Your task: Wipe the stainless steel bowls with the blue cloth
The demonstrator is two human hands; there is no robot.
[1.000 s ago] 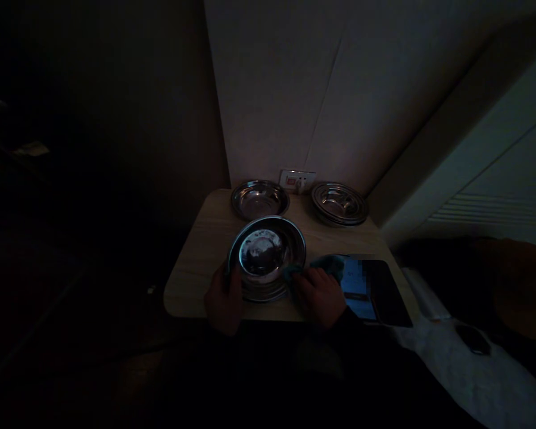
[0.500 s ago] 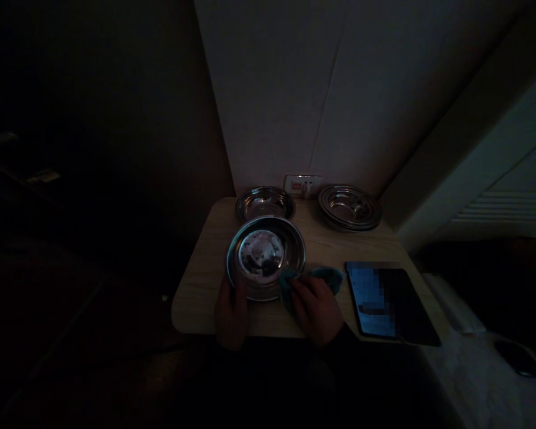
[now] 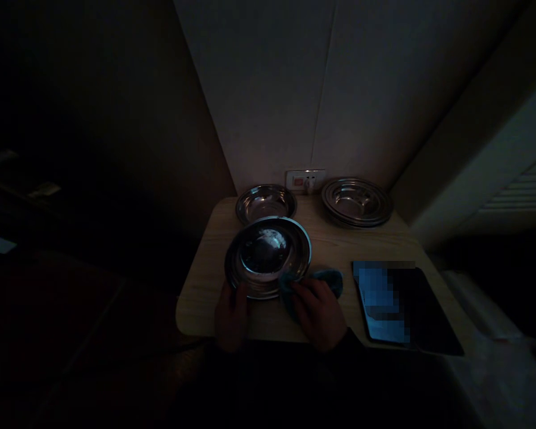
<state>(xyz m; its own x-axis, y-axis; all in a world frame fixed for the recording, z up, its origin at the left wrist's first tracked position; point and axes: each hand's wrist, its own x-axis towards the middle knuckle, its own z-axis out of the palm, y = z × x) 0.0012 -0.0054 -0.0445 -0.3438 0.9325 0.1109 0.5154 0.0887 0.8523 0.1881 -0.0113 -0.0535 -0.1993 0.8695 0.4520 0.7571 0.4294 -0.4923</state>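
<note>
A steel plate (image 3: 268, 253) is tilted up near the front of a small wooden table (image 3: 205, 280). My left hand (image 3: 231, 313) grips its lower left rim. My right hand (image 3: 318, 310) is closed on a teal cloth (image 3: 328, 279) pressed against the plate's lower right rim. The room is very dark.
A second steel plate (image 3: 265, 202) lies at the back of the table and a stack of steel plates (image 3: 356, 202) at the back right. A wall socket (image 3: 304, 178) sits between them. A tablet with a lit screen (image 3: 402, 304) lies right of my right hand.
The camera view drifted to the right. The plate has tipped a little more toward me, and both hands stay on its rim with the cloth.
</note>
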